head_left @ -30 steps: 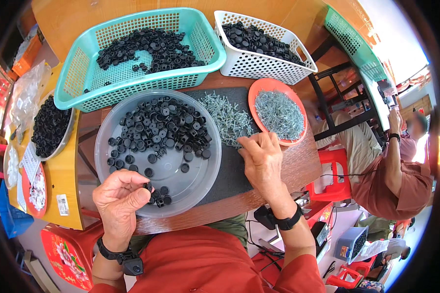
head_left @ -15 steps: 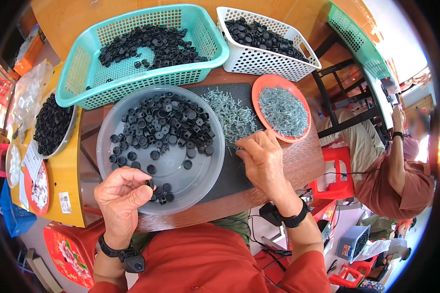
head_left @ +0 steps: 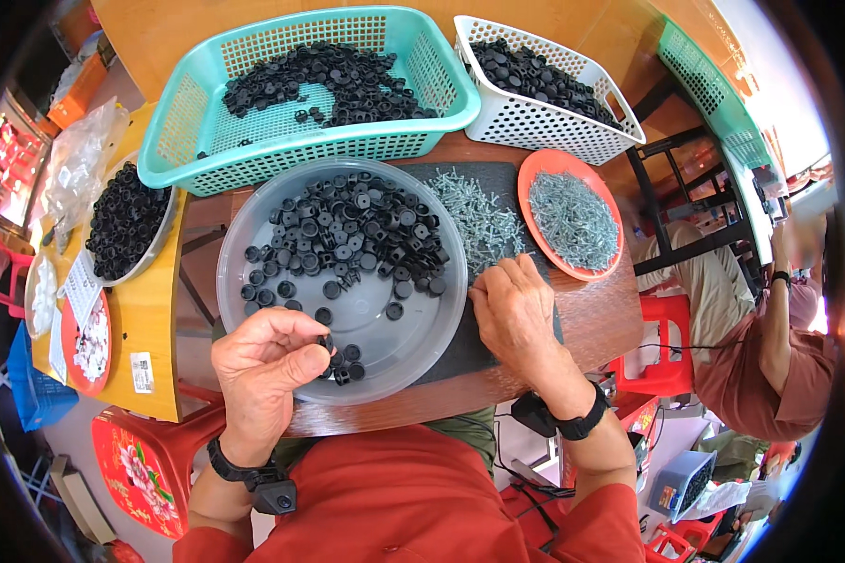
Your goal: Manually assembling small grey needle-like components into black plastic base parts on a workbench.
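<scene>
My left hand [head_left: 270, 371] is over the near left rim of a clear round plastic basin [head_left: 413, 361]. Its thumb and forefinger pinch a small black plastic cap [head_left: 327, 343]. Many loose black caps [head_left: 357, 225] lie in the basin, with several just beside my left fingertips. To the right, my right hand [head_left: 516, 310] is down at the near edge of a pile of small silver screws [head_left: 479, 218] on a dark mat [head_left: 451, 366]. Its fingers are drawn together, and whatever is between them is hidden.
A teal basket [head_left: 310, 155] and a white basket [head_left: 554, 131] of black parts stand behind the basin. An orange plate [head_left: 573, 220] of screws sits at right. On a yellow table at left is a bowl of black rings [head_left: 127, 220]. Another person [head_left: 760, 366] sits at far right.
The whole view has shifted, so the scene lies farther right. My right hand has come nearer the basin's rim, its fingers still drawn together. My left hand keeps its pinch on the cap.
</scene>
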The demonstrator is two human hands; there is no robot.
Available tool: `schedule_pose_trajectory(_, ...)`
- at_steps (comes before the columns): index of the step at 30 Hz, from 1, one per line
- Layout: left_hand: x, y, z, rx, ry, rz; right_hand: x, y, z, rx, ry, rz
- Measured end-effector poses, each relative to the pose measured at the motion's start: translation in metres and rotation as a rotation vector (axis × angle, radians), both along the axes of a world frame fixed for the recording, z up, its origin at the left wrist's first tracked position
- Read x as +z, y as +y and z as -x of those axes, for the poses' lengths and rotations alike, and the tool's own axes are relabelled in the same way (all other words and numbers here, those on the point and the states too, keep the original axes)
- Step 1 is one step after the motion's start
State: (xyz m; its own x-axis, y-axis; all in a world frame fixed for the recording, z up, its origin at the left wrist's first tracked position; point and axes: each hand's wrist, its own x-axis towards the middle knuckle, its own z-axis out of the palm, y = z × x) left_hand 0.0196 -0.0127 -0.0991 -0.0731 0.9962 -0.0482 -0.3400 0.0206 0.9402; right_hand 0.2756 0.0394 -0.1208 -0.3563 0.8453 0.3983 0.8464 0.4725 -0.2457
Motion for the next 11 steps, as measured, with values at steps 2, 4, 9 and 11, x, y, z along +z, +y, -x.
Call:
schedule_pose_trajectory(2,-0.001,0.001,0.002,-0.011,-0.006,-0.011,0.000,-0.003,0.001,0.007,0.012,-0.002)
schedule_pose_trajectory(4,0.000,0.001,0.002,-0.009,-0.013,-0.007,-0.001,-0.006,0.001,0.003,0.007,-0.025)
schedule_pose_trajectory(9,0.002,-0.001,0.009,-0.079,-0.063,-0.001,-0.004,-0.011,-0.002,0.022,0.094,-0.073)
schedule_pose_trajectory(11,0.005,0.001,0.011,-0.115,-0.110,0.035,-0.010,-0.011,0.003,0.036,0.103,-0.073)
